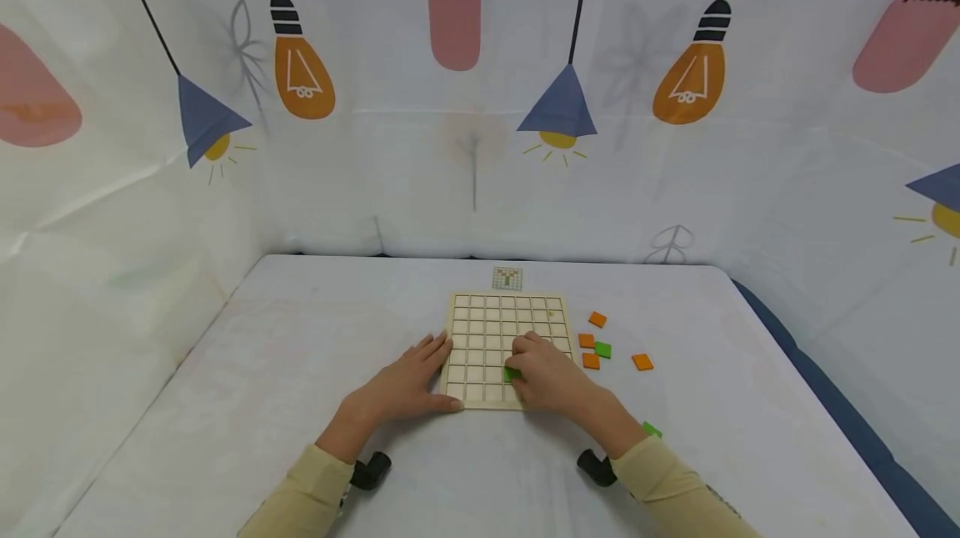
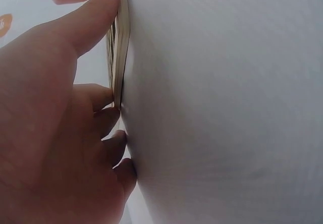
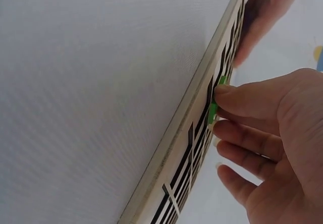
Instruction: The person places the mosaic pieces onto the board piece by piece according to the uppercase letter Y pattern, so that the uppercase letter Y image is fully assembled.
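Green tile [image 3: 212, 112], R hand [image 1: 551, 374] pinching, approx. along board [image 1: 476, 340]

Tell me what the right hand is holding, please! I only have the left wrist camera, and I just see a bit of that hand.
Observer: The right hand pinches a green tile at the board.
Operator: Cool! How many orange ones are there?
Observer: I can see four orange tiles, all lying to the right of the board.
Operator: And is there anything past the far side of the board?
Observer: Yes, a small patterned card lies on the table just beyond it.
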The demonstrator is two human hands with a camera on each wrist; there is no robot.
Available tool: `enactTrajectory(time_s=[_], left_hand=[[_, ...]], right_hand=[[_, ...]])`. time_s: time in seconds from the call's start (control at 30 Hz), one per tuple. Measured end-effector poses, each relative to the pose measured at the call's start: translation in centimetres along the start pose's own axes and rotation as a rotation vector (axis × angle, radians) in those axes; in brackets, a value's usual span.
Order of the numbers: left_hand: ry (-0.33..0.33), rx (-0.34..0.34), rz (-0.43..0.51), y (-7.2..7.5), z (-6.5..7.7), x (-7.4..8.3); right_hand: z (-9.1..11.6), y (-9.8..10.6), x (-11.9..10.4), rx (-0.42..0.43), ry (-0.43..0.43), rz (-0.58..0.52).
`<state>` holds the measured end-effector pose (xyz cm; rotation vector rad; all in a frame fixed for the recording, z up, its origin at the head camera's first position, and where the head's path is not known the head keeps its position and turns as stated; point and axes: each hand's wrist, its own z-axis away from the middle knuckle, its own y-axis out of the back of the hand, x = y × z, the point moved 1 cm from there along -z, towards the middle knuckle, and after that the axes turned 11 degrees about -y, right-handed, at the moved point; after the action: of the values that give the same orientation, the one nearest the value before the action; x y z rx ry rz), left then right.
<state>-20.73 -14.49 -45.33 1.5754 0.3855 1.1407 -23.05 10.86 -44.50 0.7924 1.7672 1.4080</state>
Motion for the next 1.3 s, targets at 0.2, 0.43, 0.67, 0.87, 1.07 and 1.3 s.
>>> enactTrajectory(time_s=[0.2,0.43,0.67,0.87,1.07,1.3], left_hand=[[0.004,0.002,0.007,0.1,0.0,0.1],[0.003,-0.003,0.007,-0.1,0.0,0.0],[0.007,-0.002,0.009,0.0,0.1,0.0],[-0.001,-0.006,0.000,-0.2,0.0,-0.3],[-0.012,-0.005,-0.005,-0.4,0.1,-0.4],[-0.019,-0.001,-0.007,-0.3,0.0,-0.4]], right_hand=[[0.1,-0.1,0.2,0.018,0.019,0.023],[0.5,-0.1,0.2,0.035,0.059,0.049],[1.0,0.1,0.4,0.027,0.050,0.026],[1.8,0.3,0.9,0.019,0.060,0.033],[2.8,0.9,1.3,0.016,0.073,0.010],[3.8,1.2,2.4,0.049,0.087,-0.012]])
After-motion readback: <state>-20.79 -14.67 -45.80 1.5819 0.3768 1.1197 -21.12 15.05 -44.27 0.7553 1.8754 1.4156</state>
